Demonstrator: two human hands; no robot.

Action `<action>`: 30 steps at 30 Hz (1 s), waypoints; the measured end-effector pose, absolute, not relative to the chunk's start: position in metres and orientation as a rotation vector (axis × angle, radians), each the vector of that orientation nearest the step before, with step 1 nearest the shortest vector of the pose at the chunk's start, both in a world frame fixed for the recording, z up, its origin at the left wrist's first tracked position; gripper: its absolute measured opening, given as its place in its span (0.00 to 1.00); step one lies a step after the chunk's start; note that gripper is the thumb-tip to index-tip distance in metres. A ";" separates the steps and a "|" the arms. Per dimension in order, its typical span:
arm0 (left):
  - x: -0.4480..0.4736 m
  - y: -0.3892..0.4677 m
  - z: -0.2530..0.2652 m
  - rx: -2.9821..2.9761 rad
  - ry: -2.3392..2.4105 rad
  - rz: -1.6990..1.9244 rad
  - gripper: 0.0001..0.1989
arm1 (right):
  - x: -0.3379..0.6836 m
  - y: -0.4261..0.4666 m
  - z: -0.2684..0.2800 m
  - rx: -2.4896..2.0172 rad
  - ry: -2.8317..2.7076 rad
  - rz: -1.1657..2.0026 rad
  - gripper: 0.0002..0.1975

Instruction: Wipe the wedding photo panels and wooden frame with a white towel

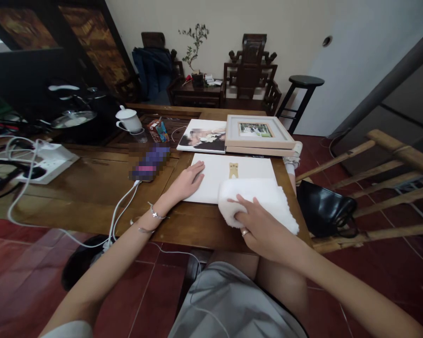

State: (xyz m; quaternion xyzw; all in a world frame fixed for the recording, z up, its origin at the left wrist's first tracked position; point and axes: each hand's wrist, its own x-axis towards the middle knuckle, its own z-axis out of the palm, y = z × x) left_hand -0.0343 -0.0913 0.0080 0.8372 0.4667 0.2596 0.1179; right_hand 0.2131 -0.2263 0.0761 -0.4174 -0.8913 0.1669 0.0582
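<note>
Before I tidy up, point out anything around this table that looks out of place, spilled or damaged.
The white cables look untidy: they tangle around the white power strip and droop over the near edge of the table. Nothing looks spilled or damaged around the white panel or the white towel under the right hand.

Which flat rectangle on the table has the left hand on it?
The plain white rectangular panel, nearest the camera, with a small gold piece: the left hand rests there. The white-edged photo panel and pale rectangular framed picture lie behind, untouched.
</note>
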 end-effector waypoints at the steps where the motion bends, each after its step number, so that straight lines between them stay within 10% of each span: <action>1: -0.034 -0.091 0.008 2.452 1.366 0.761 0.24 | 0.212 -0.220 0.074 -1.268 -2.687 0.481 0.17; 15: -0.036 -0.090 0.006 2.453 1.343 0.780 0.23 | 0.188 -0.104 0.056 -1.411 -2.662 0.068 0.22; 30: -0.034 -0.091 0.008 2.478 1.370 0.748 0.23 | 0.174 -0.221 0.065 -1.315 -2.881 0.285 0.20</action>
